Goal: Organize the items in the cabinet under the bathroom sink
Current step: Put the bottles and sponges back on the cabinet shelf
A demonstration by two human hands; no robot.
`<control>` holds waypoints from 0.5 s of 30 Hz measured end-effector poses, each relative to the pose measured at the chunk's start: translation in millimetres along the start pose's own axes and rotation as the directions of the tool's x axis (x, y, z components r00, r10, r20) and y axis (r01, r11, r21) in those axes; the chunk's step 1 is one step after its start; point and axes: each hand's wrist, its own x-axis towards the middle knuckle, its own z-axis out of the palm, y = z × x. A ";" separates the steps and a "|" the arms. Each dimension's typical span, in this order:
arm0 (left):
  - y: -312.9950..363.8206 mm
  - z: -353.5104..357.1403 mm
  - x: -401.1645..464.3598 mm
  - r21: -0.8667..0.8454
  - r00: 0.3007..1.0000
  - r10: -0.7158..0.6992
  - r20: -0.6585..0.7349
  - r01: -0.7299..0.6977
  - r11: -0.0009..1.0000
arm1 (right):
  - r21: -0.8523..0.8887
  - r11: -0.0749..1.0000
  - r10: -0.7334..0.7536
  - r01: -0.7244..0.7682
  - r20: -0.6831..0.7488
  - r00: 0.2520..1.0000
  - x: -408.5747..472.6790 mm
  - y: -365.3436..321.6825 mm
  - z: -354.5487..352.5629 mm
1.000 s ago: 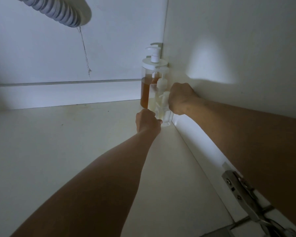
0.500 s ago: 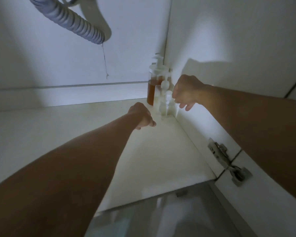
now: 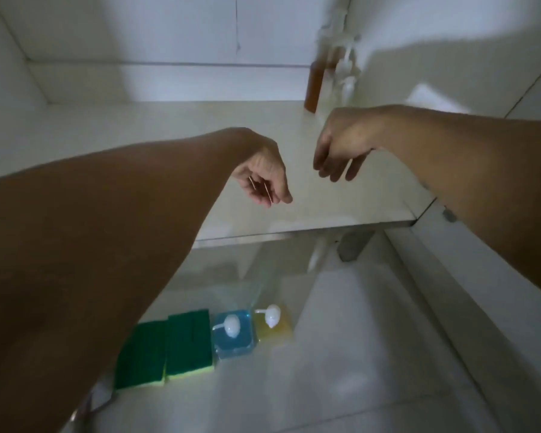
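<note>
An amber pump bottle (image 3: 313, 89) and a clear pump bottle (image 3: 341, 82) stand blurred in the cabinet's back right corner. My left hand (image 3: 263, 179) hangs over the cabinet floor (image 3: 169, 126) with fingers loosely curled, holding nothing. My right hand (image 3: 341, 148) hovers in front of the bottles, fingers relaxed and pointing down, empty. On the floor outside the cabinet lie two green sponges (image 3: 166, 348), a blue pump bottle (image 3: 235, 335) and a yellow pump bottle (image 3: 274, 326).
The cabinet's front edge (image 3: 294, 232) runs across the middle. The white right side wall (image 3: 450, 57) stands close to my right arm. A hinge (image 3: 448, 214) sits on the right side. A grey object (image 3: 353, 245) lies below the cabinet edge.
Both hands let go of the clear pump bottle in the corner and drew back toward the cabinet front. The view tilted down, bringing the floor items into sight.
</note>
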 end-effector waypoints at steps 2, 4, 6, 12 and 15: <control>-14.1 16.4 -1.5 0.012 1.000 -0.008 -0.012 0.009 1.000 | -0.005 0.999 -0.037 0.038 0.042 0.998 3.6 1.6 23.1; -24.5 29.1 -9.6 0.013 1.000 -0.017 -0.017 0.017 1.000 | -0.004 0.999 -0.046 0.047 0.139 0.989 0.7 3.3 40.7; -33.9 39.1 -23.2 0.002 0.999 -0.040 -0.007 0.040 0.999 | -0.015 0.998 -0.051 0.056 0.225 0.973 -6.1 3.4 55.9; -67.0 76.2 -72.6 0.041 0.987 -0.156 0.044 0.154 0.987 | -0.017 0.992 -0.110 0.121 0.312 0.944 -32.8 1.4 112.4; -89.7 106.2 -83.1 0.130 0.975 -0.220 0.011 0.217 0.967 | -0.018 0.984 -0.164 0.178 0.305 0.938 -39.2 4.4 151.9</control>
